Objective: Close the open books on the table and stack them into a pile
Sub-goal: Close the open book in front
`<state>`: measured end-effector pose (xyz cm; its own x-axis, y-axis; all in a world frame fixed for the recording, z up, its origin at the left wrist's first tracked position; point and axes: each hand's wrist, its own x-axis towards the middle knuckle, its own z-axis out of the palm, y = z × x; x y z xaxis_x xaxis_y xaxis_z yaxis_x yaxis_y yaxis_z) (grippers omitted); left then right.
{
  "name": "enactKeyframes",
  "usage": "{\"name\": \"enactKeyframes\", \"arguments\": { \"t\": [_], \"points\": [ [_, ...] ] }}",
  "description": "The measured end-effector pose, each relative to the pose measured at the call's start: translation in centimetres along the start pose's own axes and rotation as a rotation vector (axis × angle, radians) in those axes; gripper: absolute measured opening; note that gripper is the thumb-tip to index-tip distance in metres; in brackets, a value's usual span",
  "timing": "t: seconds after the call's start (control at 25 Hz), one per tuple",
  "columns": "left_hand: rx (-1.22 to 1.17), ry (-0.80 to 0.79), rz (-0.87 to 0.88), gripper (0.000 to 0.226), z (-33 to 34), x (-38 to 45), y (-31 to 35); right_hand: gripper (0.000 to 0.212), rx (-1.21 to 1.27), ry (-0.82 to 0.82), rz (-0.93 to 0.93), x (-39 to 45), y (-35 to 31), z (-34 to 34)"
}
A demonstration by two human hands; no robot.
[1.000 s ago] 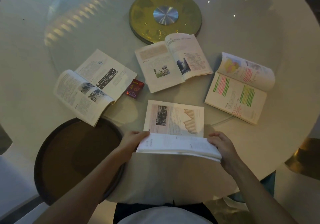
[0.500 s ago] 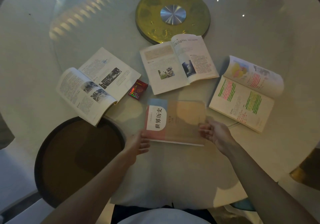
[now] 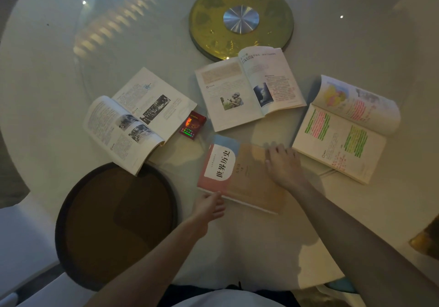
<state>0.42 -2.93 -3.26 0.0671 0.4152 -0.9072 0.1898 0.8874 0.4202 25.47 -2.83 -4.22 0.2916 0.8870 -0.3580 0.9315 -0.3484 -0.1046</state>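
A closed book with a pink, blue and tan cover lies flat near the table's front. My right hand rests palm down on its right part, fingers spread. My left hand touches the book's lower left corner with loose fingers. Three books lie open: one with black-and-white photos at the left, one with a soldier picture in the middle, one with green and pink highlighting at the right.
A small red packet lies between the left and middle open books. A gold round turntable hub sits at the centre of the white round table. A dark round stool stands under the left book's corner.
The front book went from open to closed. My right hand has moved from its right edge onto the cover, and my left hand has slid down to its lower left corner.
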Motion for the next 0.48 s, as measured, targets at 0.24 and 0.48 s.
{"name": "enactKeyframes", "arguments": {
  "t": [0.24, 0.48],
  "points": [
    [0.121, 0.130, 0.187, 0.037, 0.5, 0.8, 1.8, 0.036, 0.265, 0.020, 0.256, -5.0, 1.1, 3.2],
    [0.330, 0.048, 0.353, 0.035, 1.1, 0.4, 3.8, 0.019, 0.550, 0.015, 0.436, -8.4, -0.3, 5.0]
  ]
}}
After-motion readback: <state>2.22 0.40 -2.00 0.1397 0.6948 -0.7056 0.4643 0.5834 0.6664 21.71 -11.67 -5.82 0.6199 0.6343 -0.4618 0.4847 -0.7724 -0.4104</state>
